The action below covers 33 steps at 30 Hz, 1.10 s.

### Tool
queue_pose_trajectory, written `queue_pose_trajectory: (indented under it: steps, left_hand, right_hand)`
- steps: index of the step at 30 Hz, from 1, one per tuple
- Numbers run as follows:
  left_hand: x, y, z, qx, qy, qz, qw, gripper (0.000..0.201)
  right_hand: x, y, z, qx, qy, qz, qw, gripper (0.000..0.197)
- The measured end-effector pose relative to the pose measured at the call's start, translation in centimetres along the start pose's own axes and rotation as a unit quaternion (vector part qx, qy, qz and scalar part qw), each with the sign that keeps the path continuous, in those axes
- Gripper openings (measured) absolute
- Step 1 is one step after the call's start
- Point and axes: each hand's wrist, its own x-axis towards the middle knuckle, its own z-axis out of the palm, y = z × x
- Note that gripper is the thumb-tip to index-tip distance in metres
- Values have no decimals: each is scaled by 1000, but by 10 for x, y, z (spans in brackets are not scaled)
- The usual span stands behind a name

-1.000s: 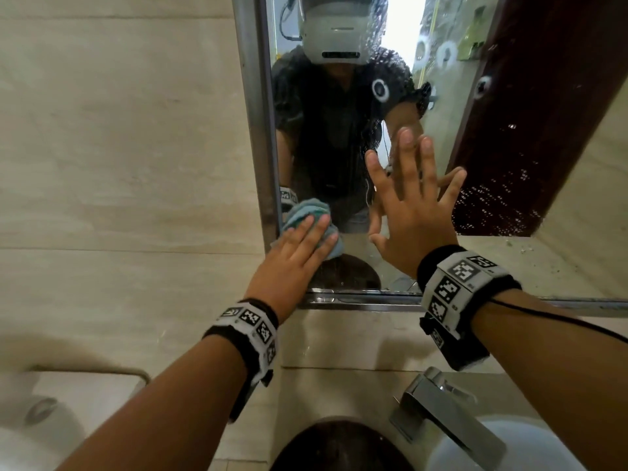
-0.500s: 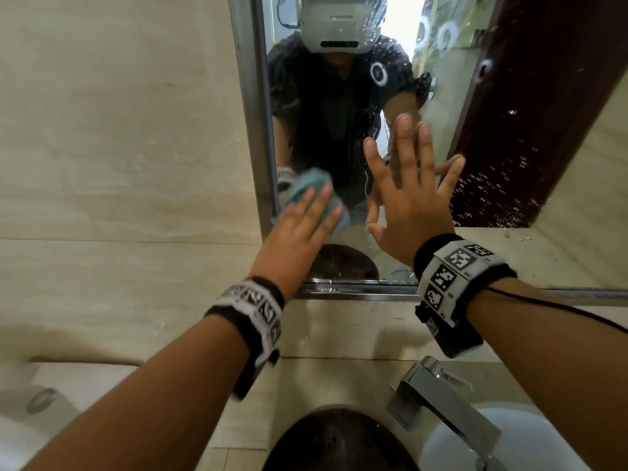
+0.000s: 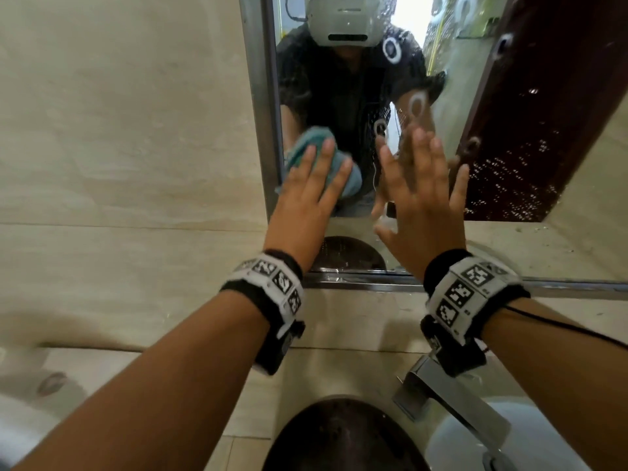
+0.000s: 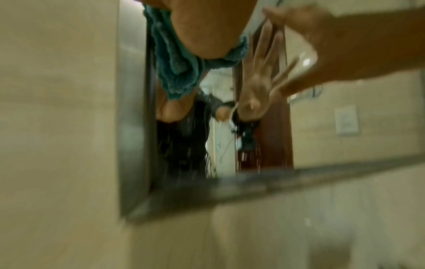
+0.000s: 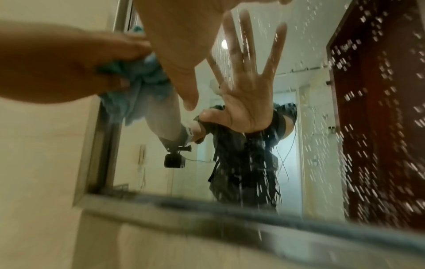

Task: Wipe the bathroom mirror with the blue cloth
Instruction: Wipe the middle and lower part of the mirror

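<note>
The blue cloth (image 3: 351, 183) lies bunched against the mirror (image 3: 509, 158) near its left edge. My left hand (image 3: 314, 185) presses it to the glass with straight fingers. In the left wrist view the cloth (image 4: 174, 69) hangs out below my palm (image 4: 207, 27). My right hand (image 3: 421, 192) lies flat on the glass just right of the cloth, fingers spread, holding nothing. The right wrist view shows the cloth (image 5: 138, 80) under my left hand (image 5: 69, 63), with water spots and streaks on the glass to the right.
A metal frame (image 3: 261, 113) borders the mirror, set into a beige tiled wall (image 3: 119, 130). Below are a chrome tap (image 3: 452, 399), a white basin (image 3: 475, 447) and a dark rounded object (image 3: 343, 436). Another white basin (image 3: 20, 419) sits at the left.
My left hand has slid the cloth upward along the mirror's left edge. The right hand has stayed flat on the glass.
</note>
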Motion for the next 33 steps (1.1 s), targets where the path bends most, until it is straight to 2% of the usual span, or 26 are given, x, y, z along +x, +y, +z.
queue_pose_trajectory:
  steps: [2, 3, 5, 8, 10, 13, 15, 17, 19, 22, 23, 24, 26, 27, 29, 30, 33]
  left_hand:
    - [-35, 2, 23, 24, -69, 16, 997, 96]
    - [-47, 2, 30, 38, -83, 22, 996, 96]
    - [-55, 0, 36, 55, -88, 34, 994, 92]
    - [-48, -6, 21, 55, -98, 57, 992, 90]
    - [-29, -8, 3, 28, -78, 67, 994, 83]
    - [1, -6, -12, -28, -5, 56, 998, 69]
    - [1, -3, -5, -24, 4, 87, 996, 62]
    - [-22, -1, 14, 11, -47, 117, 992, 70]
    - [-45, 2, 25, 33, -130, 134, 982, 78]
    - [-43, 5, 16, 58, -235, 148, 959, 71]
    - [-35, 1, 13, 78, -241, 156, 955, 68]
    - [-25, -2, 6, 78, -226, 156, 958, 67]
    - [-3, 0, -4, 27, -119, 126, 984, 68]
    - [3, 2, -4, 8, -67, 117, 991, 69]
    - [4, 6, 8, -24, -14, 110, 994, 70]
    - [-2, 10, 17, -37, -9, 109, 993, 72]
    - [-26, 19, 38, -54, -53, 126, 989, 72]
  right_hand:
    - [-19, 1, 13, -6, -30, -13, 999, 115]
    - [-24, 3, 21, -20, -43, -18, 999, 119]
    - [-24, 6, 32, -55, -45, -14, 997, 121]
    - [-21, 4, 41, -83, -24, -7, 996, 116]
    - [-24, 4, 44, -89, -16, -6, 996, 114]
    - [-25, 4, 45, -102, -4, -10, 995, 111]
    - [-25, 5, 46, -95, -4, -13, 995, 113]
    - [-25, 5, 46, -90, -11, -17, 996, 115]
    - [-25, 6, 44, -92, -15, -16, 995, 119]
    - [-25, 5, 45, -107, -14, -14, 994, 123]
    - [-25, 5, 45, -109, -11, -14, 994, 122]
    - [-25, 4, 46, -106, -7, -14, 994, 120]
    - [-26, 4, 46, -103, -3, -14, 995, 117]
    - [-25, 4, 45, -103, -6, -13, 995, 117]
    - [-26, 4, 45, -100, -15, -15, 995, 120]
    - [-26, 5, 45, -96, -16, -16, 995, 120]
    - [-25, 6, 46, -84, -16, -14, 996, 120]
